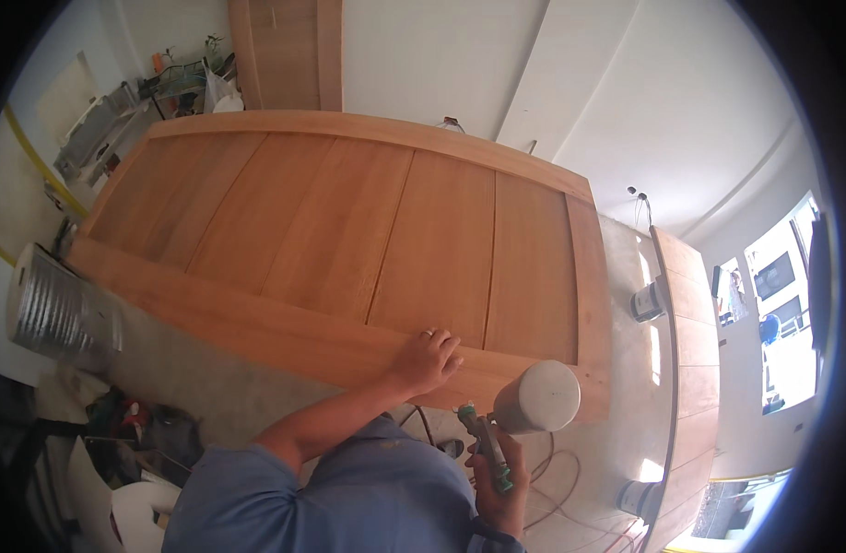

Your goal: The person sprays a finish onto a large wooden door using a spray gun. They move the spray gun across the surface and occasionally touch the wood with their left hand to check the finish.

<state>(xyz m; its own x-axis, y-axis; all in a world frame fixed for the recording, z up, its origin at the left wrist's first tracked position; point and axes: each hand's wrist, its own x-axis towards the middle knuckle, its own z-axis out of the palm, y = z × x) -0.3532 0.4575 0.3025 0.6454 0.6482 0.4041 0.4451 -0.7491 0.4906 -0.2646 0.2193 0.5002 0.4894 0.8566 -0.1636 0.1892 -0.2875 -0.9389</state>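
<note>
A large wooden panel door (331,230) with vertical boards and a raised frame lies across the view in front of me. My left hand (428,355) rests on its near rail, fingers slightly bent over the wood and holding nothing visible; a ring shows on one finger. My right hand (497,479) grips a spray gun (487,442) with green fittings and a grey cylindrical cup (538,396), held beside the door's near edge at lower right.
Another wooden panel (690,350) lies at right on buckets (637,498). A red hose (561,488) loops across the floor. A large metal bucket (50,300) stands at left, clutter (146,424) below it. A third wooden panel (285,51) leans against the back wall.
</note>
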